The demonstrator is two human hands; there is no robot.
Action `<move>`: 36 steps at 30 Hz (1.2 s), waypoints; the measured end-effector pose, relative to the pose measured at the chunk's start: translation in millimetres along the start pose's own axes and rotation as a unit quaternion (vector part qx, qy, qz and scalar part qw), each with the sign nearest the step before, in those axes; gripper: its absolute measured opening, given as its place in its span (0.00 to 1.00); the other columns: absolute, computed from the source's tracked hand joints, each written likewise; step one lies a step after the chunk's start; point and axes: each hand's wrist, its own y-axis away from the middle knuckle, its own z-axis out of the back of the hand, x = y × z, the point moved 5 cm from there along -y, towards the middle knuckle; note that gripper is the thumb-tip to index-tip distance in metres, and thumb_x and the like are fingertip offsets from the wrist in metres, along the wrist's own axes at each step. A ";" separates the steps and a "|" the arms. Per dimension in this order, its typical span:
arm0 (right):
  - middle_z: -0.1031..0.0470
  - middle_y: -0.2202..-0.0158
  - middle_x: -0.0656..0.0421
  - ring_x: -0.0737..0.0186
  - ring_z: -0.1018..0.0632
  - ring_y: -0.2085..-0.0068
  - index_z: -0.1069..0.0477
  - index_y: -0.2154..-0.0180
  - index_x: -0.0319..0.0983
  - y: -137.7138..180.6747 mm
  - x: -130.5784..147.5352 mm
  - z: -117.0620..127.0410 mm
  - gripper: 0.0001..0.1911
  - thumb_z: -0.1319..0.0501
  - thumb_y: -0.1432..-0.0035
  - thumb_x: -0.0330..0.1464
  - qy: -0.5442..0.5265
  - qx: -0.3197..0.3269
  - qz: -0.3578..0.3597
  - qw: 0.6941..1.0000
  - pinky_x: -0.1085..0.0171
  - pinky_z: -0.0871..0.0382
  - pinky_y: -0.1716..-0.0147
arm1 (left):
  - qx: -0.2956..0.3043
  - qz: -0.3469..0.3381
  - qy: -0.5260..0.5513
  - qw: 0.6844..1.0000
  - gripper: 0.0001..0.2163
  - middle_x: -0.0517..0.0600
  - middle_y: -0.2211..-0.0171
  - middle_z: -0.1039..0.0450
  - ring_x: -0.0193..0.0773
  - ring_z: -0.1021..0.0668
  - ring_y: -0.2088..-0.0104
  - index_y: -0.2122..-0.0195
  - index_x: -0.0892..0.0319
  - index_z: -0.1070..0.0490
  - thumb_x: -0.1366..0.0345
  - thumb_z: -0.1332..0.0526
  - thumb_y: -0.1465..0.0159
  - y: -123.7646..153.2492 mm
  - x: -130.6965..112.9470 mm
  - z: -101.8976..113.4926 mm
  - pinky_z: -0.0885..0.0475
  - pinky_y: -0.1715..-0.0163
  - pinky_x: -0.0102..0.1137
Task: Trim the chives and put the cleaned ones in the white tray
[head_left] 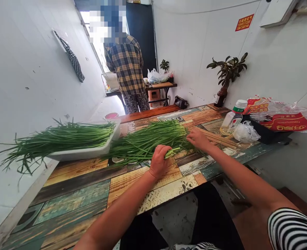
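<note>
A loose pile of green chives (148, 140) lies on the patterned table (91, 194) in front of me. My left hand (159, 162) is closed around a small bunch of chive stems at the pile's near end. My right hand (198, 139) rests on the pile's right end, its fingers curled into the pale stem ends. To the left, a white rectangular tray (91, 152) holds another heap of chives (57, 139), whose tips hang past the tray's left edge.
A clear plastic bottle (232, 119), a crumpled white bag (244, 132) and red-printed plastic bags (283, 119) sit at the right. A brown bottle with a leafy branch (224, 85) stands by the wall. A person in a plaid shirt (127, 67) stands beyond the table.
</note>
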 end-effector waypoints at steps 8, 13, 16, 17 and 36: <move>0.27 0.68 0.54 0.59 0.29 0.63 0.24 0.69 0.38 -11.9 1.8 -6.8 0.06 0.40 0.45 0.29 0.001 -0.004 -0.012 1.000 0.61 0.37 0.62 | 0.034 -0.016 -0.017 0.999 0.12 0.51 0.66 0.31 0.38 0.29 0.64 0.55 0.58 0.32 0.72 0.48 0.38 3.0 4.6 -6.4 0.32 0.61 0.33; 0.25 0.71 0.58 0.63 0.28 0.69 0.25 0.71 0.40 16.7 27.3 23.4 0.09 0.41 0.44 0.36 -0.176 -0.036 -0.079 0.981 0.64 0.36 0.69 | 0.027 -0.030 -0.012 0.999 0.17 0.51 0.66 0.29 0.37 0.28 0.65 0.49 0.59 0.33 0.74 0.48 0.39 2.2 4.4 -8.6 0.31 0.61 0.33; 0.24 0.71 0.58 0.63 0.27 0.70 0.25 0.72 0.40 41.3 51.6 31.3 0.12 0.41 0.44 0.40 -0.256 -0.054 -0.126 0.957 0.65 0.36 0.71 | 0.021 -0.030 0.009 0.999 0.16 0.52 0.62 0.30 0.37 0.27 0.62 0.48 0.58 0.32 0.73 0.47 0.37 2.4 5.1 -11.3 0.30 0.60 0.32; 0.24 0.71 0.58 0.63 0.27 0.69 0.25 0.71 0.40 47.2 59.7 31.9 0.12 0.41 0.44 0.40 -0.283 -0.057 -0.131 0.948 0.65 0.35 0.71 | 0.021 -0.029 0.016 0.999 0.16 0.53 0.60 0.31 0.37 0.27 0.60 0.48 0.58 0.32 0.72 0.46 0.37 2.4 5.0 -12.0 0.29 0.59 0.32; 0.24 0.61 0.54 0.54 0.25 0.58 0.24 0.61 0.42 54.0 63.9 34.2 0.14 0.40 0.45 0.42 -0.239 -0.130 -0.117 0.955 0.55 0.31 0.57 | 0.124 -0.113 -0.077 0.983 0.12 0.53 0.72 0.28 0.39 0.30 0.70 0.63 0.61 0.28 0.63 0.49 0.33 0.8 -5.3 -19.6 0.35 0.68 0.34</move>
